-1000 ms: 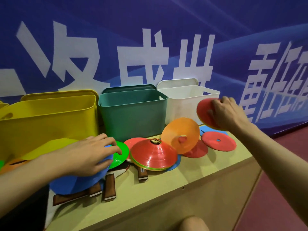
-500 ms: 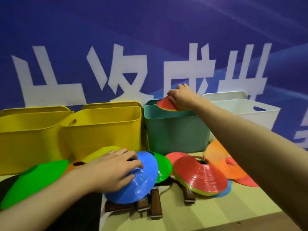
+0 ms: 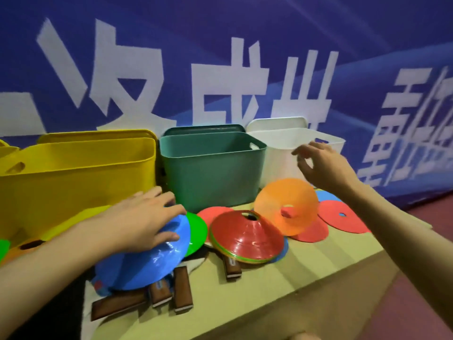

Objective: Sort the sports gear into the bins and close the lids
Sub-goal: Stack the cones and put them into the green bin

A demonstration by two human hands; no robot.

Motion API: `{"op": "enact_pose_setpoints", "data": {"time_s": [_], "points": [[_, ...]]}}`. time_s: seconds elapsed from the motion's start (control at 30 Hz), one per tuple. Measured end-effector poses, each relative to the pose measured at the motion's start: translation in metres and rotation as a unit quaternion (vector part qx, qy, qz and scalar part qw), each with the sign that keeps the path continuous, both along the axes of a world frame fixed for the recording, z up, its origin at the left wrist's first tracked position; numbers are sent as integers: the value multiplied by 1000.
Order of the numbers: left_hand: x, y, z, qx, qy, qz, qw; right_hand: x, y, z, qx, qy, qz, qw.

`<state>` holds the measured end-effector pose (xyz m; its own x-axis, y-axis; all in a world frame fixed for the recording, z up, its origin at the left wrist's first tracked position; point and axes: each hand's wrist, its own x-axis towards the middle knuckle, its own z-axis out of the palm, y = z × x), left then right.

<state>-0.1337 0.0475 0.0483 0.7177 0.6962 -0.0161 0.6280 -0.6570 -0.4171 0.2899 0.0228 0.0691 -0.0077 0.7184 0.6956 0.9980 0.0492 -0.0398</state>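
yellow bin (image 3: 81, 177), teal bin (image 3: 210, 173), blue cone (image 3: 144, 261)

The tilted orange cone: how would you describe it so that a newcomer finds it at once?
Start at the white bin, rightmost in the row. In front of it the orange cone leans on edge, its hollow side facing the camera. The red discs beside it lie flat instead.
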Motion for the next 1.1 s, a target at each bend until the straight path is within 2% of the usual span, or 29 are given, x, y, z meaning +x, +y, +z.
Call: {"op": "enact_pose_setpoints", "data": {"time_s": [0.07,0.17,0.3,0.37,0.57,0.67,0.77,0.93,1.03,1.1], "points": [[17,4,2,-12,5,-9,1000,52,-17,-22,-60,40,-94,993],[49,11,-1,-40,0,-31,999,108,-32,-54,-241,65,-210,945],[90,18,-6,-69,-4,-55,996,128,-40,-90,-381,107,-226,890],[106,17,-7,-81,-4,-65,995,127,-40,-106,-419,91,-219,876],[164,20,-7,-76,-5,-121,990,134,-38,-124,-413,31,-212,885],[206,20,-9,-59,-32,-139,988,133,-40,-131,-404,2,-203,892],[256,14,-17,-67,-62,-124,988,128,-37,-136,-391,-6,-204,897],[324,0,-42,-76,-62,-78,992,123,-35,-139,-395,12,-209,894],[331,9,-37,-79,-120,-68,987,117,-39,-139,-393,8,-214,894],[317,22,-16,-75,-198,-61,975,106,-42,-140,-343,-1,-192,920]]}}
